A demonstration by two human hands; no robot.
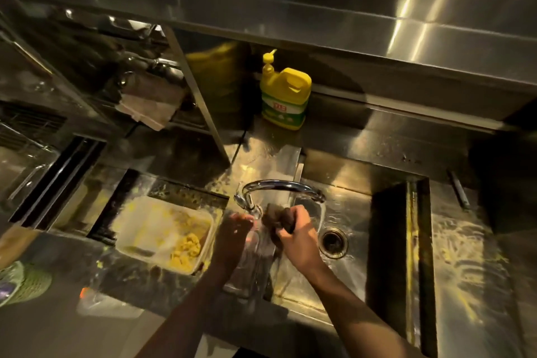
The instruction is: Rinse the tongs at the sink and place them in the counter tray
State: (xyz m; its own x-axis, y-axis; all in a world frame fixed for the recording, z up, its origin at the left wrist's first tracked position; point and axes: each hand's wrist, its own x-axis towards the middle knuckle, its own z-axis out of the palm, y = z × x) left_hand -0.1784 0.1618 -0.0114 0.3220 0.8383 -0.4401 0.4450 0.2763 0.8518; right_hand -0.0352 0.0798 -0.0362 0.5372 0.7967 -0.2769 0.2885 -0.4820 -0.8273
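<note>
Over the steel sink, the tongs show as a shiny, blurred metal shape running from my left hand down toward the front rim. My left hand grips their upper end. My right hand is closed on a dark scrubbing pad, pressed against the tongs just under the curved chrome faucet. Water falls from the spout into the basin, right of my hands. A white tray holding yellow food scraps lies to the left.
A yellow detergent bottle stands on the ledge behind the faucet. The drain lies right of my right hand. A folded cloth hangs at the back left. A green object rests at the left edge.
</note>
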